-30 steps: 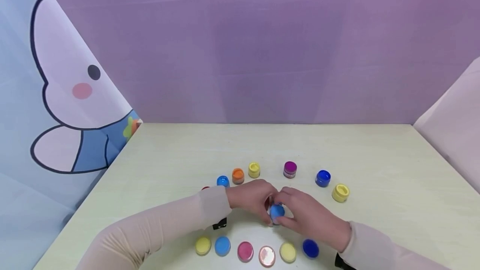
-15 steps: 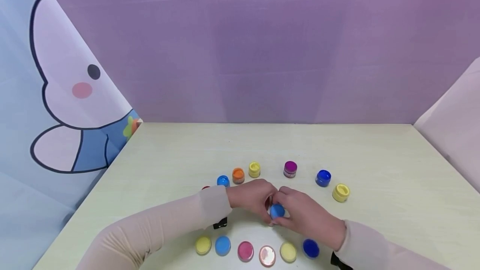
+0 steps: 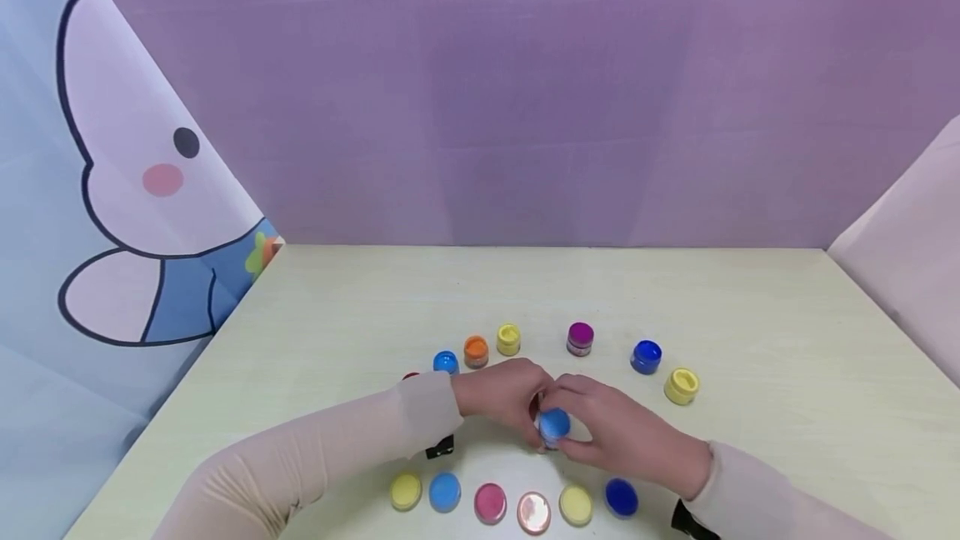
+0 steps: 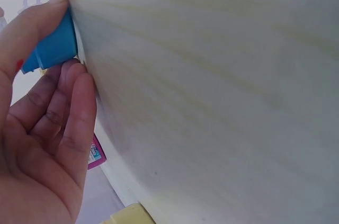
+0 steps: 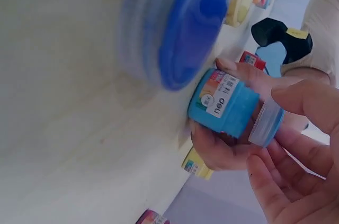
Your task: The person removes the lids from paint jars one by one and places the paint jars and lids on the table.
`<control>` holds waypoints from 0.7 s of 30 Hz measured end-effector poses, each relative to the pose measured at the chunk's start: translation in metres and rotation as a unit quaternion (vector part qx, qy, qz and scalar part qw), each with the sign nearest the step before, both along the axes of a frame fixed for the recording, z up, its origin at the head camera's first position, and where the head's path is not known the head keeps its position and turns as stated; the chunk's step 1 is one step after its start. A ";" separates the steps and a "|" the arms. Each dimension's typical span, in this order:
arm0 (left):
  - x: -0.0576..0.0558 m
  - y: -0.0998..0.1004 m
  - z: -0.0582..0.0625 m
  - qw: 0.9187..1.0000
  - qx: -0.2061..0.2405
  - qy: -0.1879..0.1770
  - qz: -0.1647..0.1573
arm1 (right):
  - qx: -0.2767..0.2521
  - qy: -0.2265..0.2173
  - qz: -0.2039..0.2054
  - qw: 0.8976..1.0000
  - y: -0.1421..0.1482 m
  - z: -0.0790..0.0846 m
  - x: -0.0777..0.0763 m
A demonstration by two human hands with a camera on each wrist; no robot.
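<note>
A light blue paint jar [image 5: 217,102] stands on the table, held around its sides by the thumb and fingers of my left hand [image 3: 506,394]. Its blue lid [image 3: 554,423] sits at the mouth, pinched at the rim by my right hand [image 3: 630,440]. In the right wrist view the lid [image 5: 266,122] looks slightly tilted against the jar's neck; whether the threads engage I cannot tell. The left wrist view shows the blue jar [image 4: 58,41] between the left thumb and fingers, partly hidden.
Loose lids lie in a front row, among them a pink lid [image 3: 491,503] and a dark blue lid [image 3: 622,497]. Behind the hands stand several paint jars, including an orange jar [image 3: 476,352], a purple-topped jar [image 3: 580,339] and a yellow jar [image 3: 682,386].
My right hand first shifts slightly left, then back right, its fingers moving around the lid's rim. My left hand and the jar stay in place.
</note>
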State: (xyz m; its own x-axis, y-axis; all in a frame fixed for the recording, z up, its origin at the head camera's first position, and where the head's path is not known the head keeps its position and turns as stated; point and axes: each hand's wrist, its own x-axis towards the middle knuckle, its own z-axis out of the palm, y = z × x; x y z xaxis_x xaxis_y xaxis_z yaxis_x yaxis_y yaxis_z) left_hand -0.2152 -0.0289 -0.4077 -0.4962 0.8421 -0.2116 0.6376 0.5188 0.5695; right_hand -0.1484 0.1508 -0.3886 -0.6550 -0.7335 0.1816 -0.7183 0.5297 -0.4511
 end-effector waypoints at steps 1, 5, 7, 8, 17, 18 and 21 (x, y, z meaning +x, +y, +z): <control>0.000 0.000 0.000 1.000 0.000 0.000 0.000 | -0.003 -0.002 -0.002 1.000 0.002 0.001 0.001; 0.000 0.000 0.000 1.000 0.002 0.004 -0.013 | 0.011 -0.024 -0.029 0.999 0.013 0.005 0.004; -0.001 0.000 0.000 1.000 0.002 0.004 -0.019 | 0.023 -0.025 -0.041 0.999 0.021 0.006 0.006; -0.001 0.000 0.001 1.000 0.002 0.004 -0.021 | 0.033 -0.027 -0.049 0.998 0.025 0.006 0.007; 0.002 -0.001 0.006 1.000 -0.010 0.006 -0.016 | 0.088 -0.087 -0.083 0.989 0.061 0.006 0.018; 0.002 -0.001 0.006 1.000 -0.011 0.006 -0.015 | 0.092 -0.101 -0.083 0.987 0.064 0.006 0.019; 0.004 0.000 0.006 1.000 -0.014 0.005 -0.011 | 0.106 -0.135 -0.076 0.982 0.072 0.004 0.023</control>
State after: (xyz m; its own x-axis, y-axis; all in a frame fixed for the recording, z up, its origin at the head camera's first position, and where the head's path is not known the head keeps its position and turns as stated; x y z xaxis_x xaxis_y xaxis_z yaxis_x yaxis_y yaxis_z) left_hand -0.2117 -0.0288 -0.4014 -0.4791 0.8473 -0.2295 0.6554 0.5192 0.5485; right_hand -0.1258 0.2232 -0.3850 -0.7636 -0.6257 -0.1592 -0.4927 0.7241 -0.4826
